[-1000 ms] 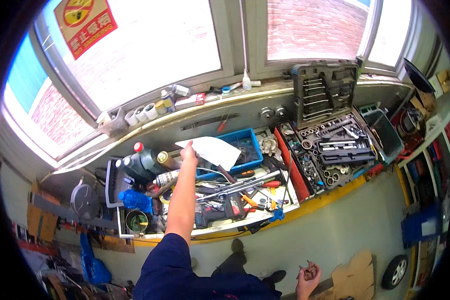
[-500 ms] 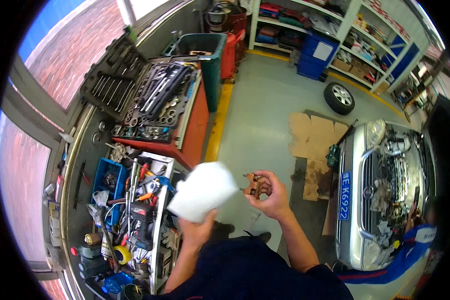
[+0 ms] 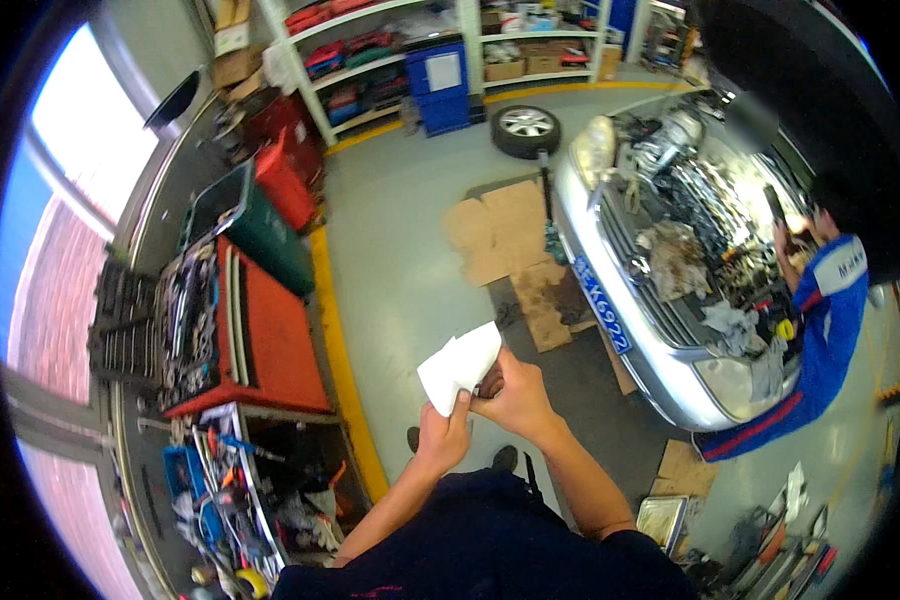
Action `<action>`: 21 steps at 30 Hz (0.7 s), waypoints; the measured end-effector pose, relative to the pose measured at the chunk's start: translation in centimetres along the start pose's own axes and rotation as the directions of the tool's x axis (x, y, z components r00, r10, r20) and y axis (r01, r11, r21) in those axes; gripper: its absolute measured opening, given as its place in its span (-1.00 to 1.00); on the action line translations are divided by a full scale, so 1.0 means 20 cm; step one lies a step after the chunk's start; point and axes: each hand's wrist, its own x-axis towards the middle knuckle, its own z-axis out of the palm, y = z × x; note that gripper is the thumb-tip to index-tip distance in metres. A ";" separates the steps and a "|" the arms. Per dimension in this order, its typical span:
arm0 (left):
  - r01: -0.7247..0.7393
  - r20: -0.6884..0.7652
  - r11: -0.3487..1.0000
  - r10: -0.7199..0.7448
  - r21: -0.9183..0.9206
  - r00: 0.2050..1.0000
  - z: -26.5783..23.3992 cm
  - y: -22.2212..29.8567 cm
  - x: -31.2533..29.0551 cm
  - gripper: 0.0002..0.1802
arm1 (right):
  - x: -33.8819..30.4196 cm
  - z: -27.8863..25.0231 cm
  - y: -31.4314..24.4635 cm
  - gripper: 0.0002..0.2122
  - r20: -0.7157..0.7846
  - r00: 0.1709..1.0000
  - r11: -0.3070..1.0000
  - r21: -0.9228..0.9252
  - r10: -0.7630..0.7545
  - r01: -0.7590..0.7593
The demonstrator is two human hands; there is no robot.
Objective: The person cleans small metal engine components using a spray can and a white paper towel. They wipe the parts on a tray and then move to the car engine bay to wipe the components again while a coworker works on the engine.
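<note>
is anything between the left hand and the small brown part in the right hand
Only the white sheet, held in the left hand; it seems to hide some of the brown part in the right hand. Whether they touch is unclear. Nothing else visible intervenes.

White paper, red cabinet, green bin, yellow floor line, silver car

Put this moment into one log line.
left hand: grips white paper; right hand: holds brown metal part, partly hidden; co-worker: beside silver car
</note>
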 end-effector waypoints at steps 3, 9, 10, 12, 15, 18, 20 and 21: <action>-0.220 0.085 0.969 0.212 0.114 0.974 0.23 0.01 0.03 -0.60 | -0.05 -0.27 0.12 -0.39 -0.170 0.985 0.995 -0.095 0.011 -0.027; 0.383 0.290 0.807 -0.274 -0.449 0.917 0.44 -0.07 0.34 -0.50 | -0.09 -0.58 0.29 -0.38 -0.338 0.932 0.987 -0.049 0.127 -0.152; 0.448 0.307 0.687 -0.327 -0.573 0.894 0.48 -0.07 0.39 -0.48 | -0.09 -0.61 0.31 -0.38 -0.375 0.914 0.982 -0.041 0.158 -0.187; 0.461 0.304 0.656 -0.347 -0.598 0.887 0.58 -0.06 0.56 -0.44 | -0.08 -0.71 0.36 -0.38 -0.455 0.871 0.970 -0.058 0.186 -0.237; 0.414 0.201 0.714 -0.368 -0.564 0.908 0.73 -0.06 0.84 -0.48 | -0.02 -0.79 0.40 -0.39 -0.550 0.811 0.953 -0.083 0.201 -0.292; 0.462 0.373 0.767 -0.311 -0.445 0.874 0.87 -0.09 1.06 -0.49 | 0.09 -0.80 0.40 -0.39 -0.622 0.740 0.926 -0.062 0.256 -0.373; 0.518 0.523 0.781 -0.297 -0.349 0.799 0.95 -0.07 1.16 -0.50 | 0.18 -0.81 0.40 -0.39 -0.660 0.695 0.906 -0.051 0.285 -0.419; 0.508 0.601 0.810 -0.257 -0.294 0.757 0.98 -0.10 1.22 -0.50 | 0.24 -0.81 0.40 -0.40 -0.680 0.678 0.904 -0.051 0.281 -0.425</action>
